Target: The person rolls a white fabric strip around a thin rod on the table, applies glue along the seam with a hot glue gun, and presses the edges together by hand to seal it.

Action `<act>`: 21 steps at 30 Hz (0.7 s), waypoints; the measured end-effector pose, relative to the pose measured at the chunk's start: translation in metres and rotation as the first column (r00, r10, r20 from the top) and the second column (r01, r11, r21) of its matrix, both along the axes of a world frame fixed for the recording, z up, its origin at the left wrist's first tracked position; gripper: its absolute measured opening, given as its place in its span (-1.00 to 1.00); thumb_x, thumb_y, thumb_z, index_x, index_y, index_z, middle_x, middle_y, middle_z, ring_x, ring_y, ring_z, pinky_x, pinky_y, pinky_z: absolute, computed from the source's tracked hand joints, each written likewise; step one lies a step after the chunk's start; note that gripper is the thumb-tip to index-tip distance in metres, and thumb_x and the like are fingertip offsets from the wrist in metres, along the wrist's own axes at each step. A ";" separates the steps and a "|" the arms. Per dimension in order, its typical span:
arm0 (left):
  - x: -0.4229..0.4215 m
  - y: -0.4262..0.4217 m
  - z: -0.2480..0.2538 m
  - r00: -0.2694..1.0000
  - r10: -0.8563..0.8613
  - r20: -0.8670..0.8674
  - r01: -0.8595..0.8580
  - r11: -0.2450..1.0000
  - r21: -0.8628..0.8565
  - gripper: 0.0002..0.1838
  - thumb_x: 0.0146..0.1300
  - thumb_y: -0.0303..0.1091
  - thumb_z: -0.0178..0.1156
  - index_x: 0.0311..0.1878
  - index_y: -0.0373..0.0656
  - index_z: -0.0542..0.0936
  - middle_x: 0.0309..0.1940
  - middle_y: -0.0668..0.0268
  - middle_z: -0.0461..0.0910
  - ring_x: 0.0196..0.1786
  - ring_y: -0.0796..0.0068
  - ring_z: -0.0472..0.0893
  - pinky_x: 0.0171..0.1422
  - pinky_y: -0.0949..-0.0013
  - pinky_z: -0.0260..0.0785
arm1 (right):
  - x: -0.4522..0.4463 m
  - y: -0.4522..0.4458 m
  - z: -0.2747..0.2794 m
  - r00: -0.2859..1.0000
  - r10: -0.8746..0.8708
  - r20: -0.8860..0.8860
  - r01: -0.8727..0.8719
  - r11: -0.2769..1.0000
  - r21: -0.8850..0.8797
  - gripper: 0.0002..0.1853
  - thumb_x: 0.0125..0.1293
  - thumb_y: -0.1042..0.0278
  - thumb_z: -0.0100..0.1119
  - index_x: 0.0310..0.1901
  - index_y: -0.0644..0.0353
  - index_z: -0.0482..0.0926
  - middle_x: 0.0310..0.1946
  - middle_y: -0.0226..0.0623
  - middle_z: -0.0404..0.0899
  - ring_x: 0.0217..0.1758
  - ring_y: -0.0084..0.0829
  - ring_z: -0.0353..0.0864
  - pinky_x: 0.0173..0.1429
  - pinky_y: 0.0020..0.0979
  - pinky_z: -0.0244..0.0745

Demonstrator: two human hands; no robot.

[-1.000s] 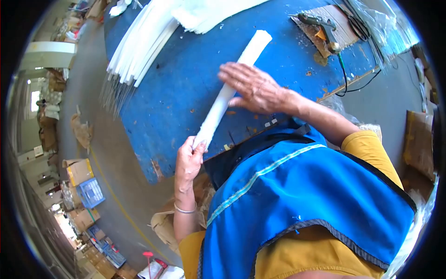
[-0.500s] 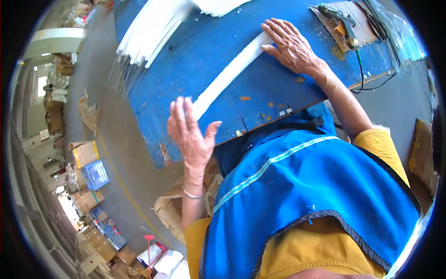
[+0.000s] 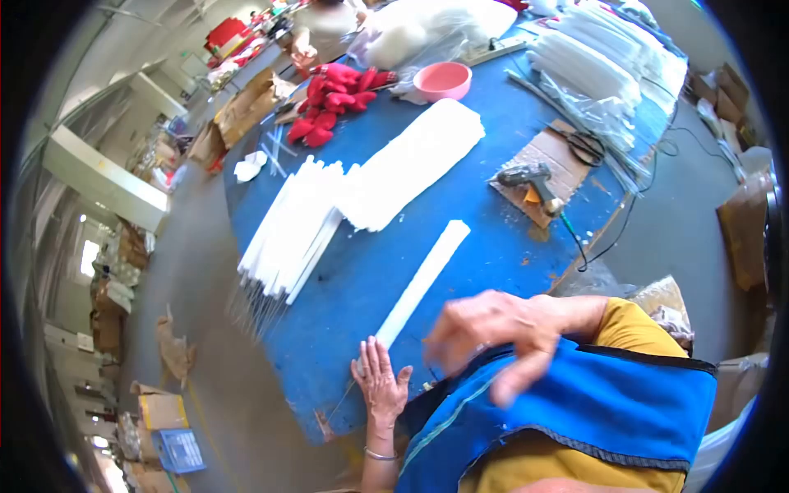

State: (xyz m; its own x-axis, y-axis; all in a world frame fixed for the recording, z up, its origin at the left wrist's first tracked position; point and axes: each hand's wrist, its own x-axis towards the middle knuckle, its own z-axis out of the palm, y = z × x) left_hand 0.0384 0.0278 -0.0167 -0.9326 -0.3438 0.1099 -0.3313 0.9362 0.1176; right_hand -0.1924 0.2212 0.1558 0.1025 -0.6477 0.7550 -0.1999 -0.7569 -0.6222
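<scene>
On the blue table (image 3: 485, 255) a slim white rolled strip (image 3: 427, 275) lies at a slant, and a thin wire sticks out beyond its near end. My left hand (image 3: 380, 388) rests flat on that near end, fingers stretched out and thumb apart. Away from the strip, my right hand (image 3: 501, 333) is in front of my blue apron (image 3: 608, 394). It is smeared by motion, but its thumb and fingers are apart and nothing shows in them. Beyond the strip lie a stack of white sheets (image 3: 419, 164) and a bundle of white rolls (image 3: 292, 226) with wire ends.
A glue gun (image 3: 530, 177) lies on cardboard (image 3: 567, 152) at the right, its cable trailing over the table edge. Farther back are a pink bowl (image 3: 444, 82), red plush pieces (image 3: 337, 94) and white goods in plastic (image 3: 592, 62). Cartons (image 3: 160, 408) stand on the floor at left.
The view has tilted up and shows more of the table. My right hand has left the strip's far end and come back toward my body. My left hand now lies on the near end.
</scene>
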 end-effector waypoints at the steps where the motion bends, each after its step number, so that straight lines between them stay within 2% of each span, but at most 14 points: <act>1: -0.001 0.000 -0.001 1.000 -0.003 -0.003 0.003 1.000 0.003 -0.15 0.37 0.29 -0.31 0.45 -0.27 0.08 0.47 0.09 0.04 0.52 0.11 -0.02 0.49 -0.15 -0.26 | 0.003 0.008 0.017 0.994 0.111 0.025 -0.108 0.990 -0.088 -0.51 0.26 -0.04 0.24 -0.09 0.30 0.51 -0.03 0.05 0.49 0.00 -0.04 0.52 0.05 -0.17 0.45; 3: 0.000 -0.002 -0.002 1.000 0.003 -0.005 -0.003 1.000 -0.001 -0.15 0.36 0.30 -0.31 0.45 -0.26 0.08 0.47 0.10 0.04 0.53 0.12 -0.02 0.50 -0.15 -0.26 | 0.006 0.020 0.048 0.962 0.270 0.041 -0.252 0.935 -0.249 -0.40 0.26 -0.24 0.13 -0.16 0.29 0.53 -0.03 0.08 0.50 -0.08 -0.02 0.52 -0.02 -0.16 0.42; 6: 0.000 -0.001 -0.001 1.000 -0.002 -0.025 0.003 1.000 0.030 -0.15 0.36 0.30 -0.30 0.45 -0.24 0.08 0.48 0.11 0.04 0.53 0.14 -0.03 0.50 -0.15 -0.26 | 0.028 0.034 0.085 0.920 0.381 0.088 -0.353 0.906 -0.235 -0.55 0.38 -0.14 -0.01 -0.06 0.09 0.62 0.09 -0.19 0.54 -0.36 -0.24 0.56 -0.53 -0.51 0.45; 9: 0.002 -0.002 -0.003 1.000 0.003 -0.013 -0.002 1.000 0.021 -0.15 0.36 0.30 -0.29 0.47 -0.21 0.05 0.48 0.12 0.02 0.53 0.14 -0.04 0.50 -0.14 -0.27 | 0.041 0.044 0.117 0.802 0.525 0.285 -0.491 0.851 -0.185 -0.56 0.40 -0.02 0.00 -0.22 0.18 0.72 -0.02 -0.01 0.60 -0.60 -0.35 0.49 -0.62 -0.58 0.40; 10: 0.002 -0.002 -0.003 1.000 0.004 -0.007 -0.004 1.000 0.017 -0.14 0.35 0.31 -0.29 0.48 -0.20 0.04 0.49 0.13 0.02 0.54 0.14 -0.05 0.50 -0.13 -0.27 | 0.058 0.029 0.107 0.788 0.541 0.294 -0.395 0.810 -0.434 -0.55 0.42 -0.01 -0.01 -0.29 0.21 0.72 -0.05 -0.03 0.62 -0.61 -0.36 0.47 -0.62 -0.58 0.38; 13: 0.001 -0.001 0.000 1.000 0.002 0.003 -0.003 1.000 0.026 -0.15 0.35 0.30 -0.29 0.48 -0.20 0.04 0.49 0.14 0.02 0.54 0.14 -0.05 0.50 -0.13 -0.27 | 0.106 0.030 0.108 0.672 0.483 0.561 -0.022 0.771 -0.637 -0.52 0.45 0.13 -0.06 -0.49 0.29 0.66 -0.18 -0.10 0.68 -0.60 -0.37 0.44 -0.60 -0.59 0.32; 14: 0.001 -0.001 0.000 1.000 0.001 -0.004 -0.001 1.000 0.030 -0.15 0.36 0.30 -0.28 0.48 -0.19 0.04 0.49 0.13 0.02 0.53 0.14 -0.04 0.50 -0.12 -0.26 | 0.094 0.017 0.102 0.697 0.605 0.385 -0.143 0.644 -0.752 -0.53 0.46 0.15 -0.07 -0.49 0.30 0.65 -0.20 -0.11 0.68 -0.60 -0.37 0.44 -0.60 -0.59 0.31; 16: 0.000 -0.002 -0.003 0.999 -0.005 -0.040 0.006 1.000 0.029 -0.17 0.36 0.28 -0.26 0.47 -0.21 0.06 0.48 0.12 0.04 0.53 0.13 -0.03 0.49 -0.16 -0.25 | 0.092 0.013 0.096 0.741 0.634 0.222 -0.168 0.494 -0.853 -0.58 0.45 0.22 -0.08 -0.45 0.33 0.63 -0.25 -0.12 0.69 -0.61 -0.39 0.41 -0.62 -0.59 0.29; 17: 0.002 -0.001 -0.003 0.999 -0.010 -0.051 0.011 0.999 0.029 -0.17 0.37 0.27 -0.25 0.46 -0.21 0.08 0.48 0.11 0.05 0.53 0.13 -0.02 0.48 -0.18 -0.24 | 0.100 0.017 0.091 0.776 0.575 0.259 -0.067 0.483 -0.873 -0.61 0.44 0.26 -0.07 -0.41 0.34 0.63 -0.27 -0.13 0.69 -0.62 -0.40 0.39 -0.63 -0.60 0.27; 19: 0.002 -0.001 0.001 0.999 -0.015 -0.043 0.016 1.000 0.027 -0.18 0.37 0.27 -0.25 0.46 -0.22 0.08 0.47 0.11 0.05 0.53 0.13 -0.01 0.48 -0.18 -0.23 | 0.104 0.020 0.088 0.792 0.540 0.286 -0.004 0.472 -0.882 -0.68 0.41 0.28 -0.03 -0.36 0.31 0.62 -0.28 -0.16 0.69 -0.63 -0.43 0.36 -0.64 -0.63 0.25; 21: 0.002 0.000 0.001 0.999 -0.014 -0.040 0.015 1.000 0.023 -0.18 0.37 0.26 -0.25 0.46 -0.22 0.08 0.47 0.11 0.05 0.52 0.12 -0.01 0.47 -0.17 -0.22 | 0.100 0.019 0.090 0.763 0.596 0.251 -0.093 0.486 -0.869 -0.75 0.35 0.23 0.06 -0.30 0.23 0.63 -0.28 -0.18 0.69 -0.65 -0.46 0.33 -0.66 -0.68 0.24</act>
